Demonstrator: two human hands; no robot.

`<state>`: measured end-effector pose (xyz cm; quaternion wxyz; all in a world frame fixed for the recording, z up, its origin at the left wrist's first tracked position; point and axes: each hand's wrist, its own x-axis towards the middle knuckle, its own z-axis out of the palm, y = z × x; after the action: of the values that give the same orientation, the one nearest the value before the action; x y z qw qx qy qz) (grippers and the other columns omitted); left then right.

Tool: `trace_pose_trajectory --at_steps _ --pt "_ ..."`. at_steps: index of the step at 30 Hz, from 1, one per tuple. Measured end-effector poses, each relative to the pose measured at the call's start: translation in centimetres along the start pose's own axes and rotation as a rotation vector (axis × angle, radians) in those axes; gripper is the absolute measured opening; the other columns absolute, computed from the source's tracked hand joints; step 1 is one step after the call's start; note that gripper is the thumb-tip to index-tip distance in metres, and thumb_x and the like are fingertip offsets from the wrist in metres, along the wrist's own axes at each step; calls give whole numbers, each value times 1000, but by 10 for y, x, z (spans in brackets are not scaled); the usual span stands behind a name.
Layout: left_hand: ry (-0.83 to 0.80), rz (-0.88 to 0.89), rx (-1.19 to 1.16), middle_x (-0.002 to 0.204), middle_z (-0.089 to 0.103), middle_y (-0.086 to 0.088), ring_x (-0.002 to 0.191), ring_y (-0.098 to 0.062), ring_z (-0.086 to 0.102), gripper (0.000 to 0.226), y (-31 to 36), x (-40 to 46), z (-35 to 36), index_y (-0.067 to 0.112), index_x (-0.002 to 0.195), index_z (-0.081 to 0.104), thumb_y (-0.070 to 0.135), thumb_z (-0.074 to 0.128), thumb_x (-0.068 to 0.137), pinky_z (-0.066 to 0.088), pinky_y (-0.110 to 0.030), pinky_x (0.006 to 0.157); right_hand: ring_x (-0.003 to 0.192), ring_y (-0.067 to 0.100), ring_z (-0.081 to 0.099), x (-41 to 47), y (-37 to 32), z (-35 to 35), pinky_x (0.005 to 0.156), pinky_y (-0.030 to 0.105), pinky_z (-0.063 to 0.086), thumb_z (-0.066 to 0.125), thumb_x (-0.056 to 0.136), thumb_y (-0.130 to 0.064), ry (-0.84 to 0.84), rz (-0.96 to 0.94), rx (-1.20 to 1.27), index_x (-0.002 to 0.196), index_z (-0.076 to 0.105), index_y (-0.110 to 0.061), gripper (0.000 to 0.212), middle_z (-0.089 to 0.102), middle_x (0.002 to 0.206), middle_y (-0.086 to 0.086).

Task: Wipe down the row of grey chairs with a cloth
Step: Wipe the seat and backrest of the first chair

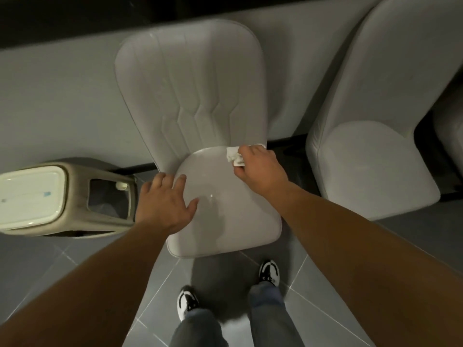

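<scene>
A grey chair with a stitched backrest stands in front of me, its seat smooth and shiny. My right hand grips a crumpled white cloth and holds it against the back right corner of the seat, where seat and backrest meet. My left hand rests flat on the seat's left edge with its fingers spread. A second grey chair stands to the right in the same row.
A beige waste bin with a white lid and an open side flap stands on the floor left of the chair. A grey wall runs behind the chairs. My two feet in black-and-white shoes stand on grey floor tiles.
</scene>
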<state>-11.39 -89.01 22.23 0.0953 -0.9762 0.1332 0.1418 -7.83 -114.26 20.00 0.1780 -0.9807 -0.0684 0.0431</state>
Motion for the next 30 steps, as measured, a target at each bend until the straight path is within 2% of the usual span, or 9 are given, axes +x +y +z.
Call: trace_pose_trajectory --at_steps 8,13,17,23,27,30 --pt "-30 -83 -23 144 46 -5 136 -29 33 78 -22 4 79 24 144 34 74 23 85 31 -50 109 107 30 54 15 -8 71 90 43 38 51 94 -36 -7 -22 6 111 54 -14 28 64 111 9" --pt "-19 -96 -51 143 47 -4 135 -29 34 76 -34 18 146 25 143 34 73 26 85 30 -51 109 106 31 54 31 -18 137 84 42 36 53 93 -35 9 -23 -21 108 53 -13 26 64 107 10" --pt "-13 -174 -103 144 46 -4 136 -29 34 82 -34 29 203 24 146 32 75 17 83 31 -50 108 107 31 53 46 -19 187 81 39 32 53 93 -36 14 -40 -47 110 52 -14 28 64 109 10" --pt "-18 -250 -164 145 45 -5 136 -30 35 87 -37 47 275 21 149 24 77 20 83 33 -51 107 118 30 49 73 -9 248 91 43 34 52 94 -35 -5 -32 -87 119 53 -14 32 62 120 10" --pt "60 -313 -198 138 50 -10 129 -32 40 86 -51 69 297 17 146 28 76 23 83 40 -52 98 123 29 47 94 1 277 95 44 33 48 96 -38 6 -47 -121 121 53 -16 34 60 126 9" --pt "74 -339 -241 140 47 -9 131 -31 38 83 -58 91 308 20 145 25 78 19 86 38 -50 100 126 28 43 118 4 297 98 47 32 48 95 -43 56 -40 -118 121 53 -18 37 59 128 7"
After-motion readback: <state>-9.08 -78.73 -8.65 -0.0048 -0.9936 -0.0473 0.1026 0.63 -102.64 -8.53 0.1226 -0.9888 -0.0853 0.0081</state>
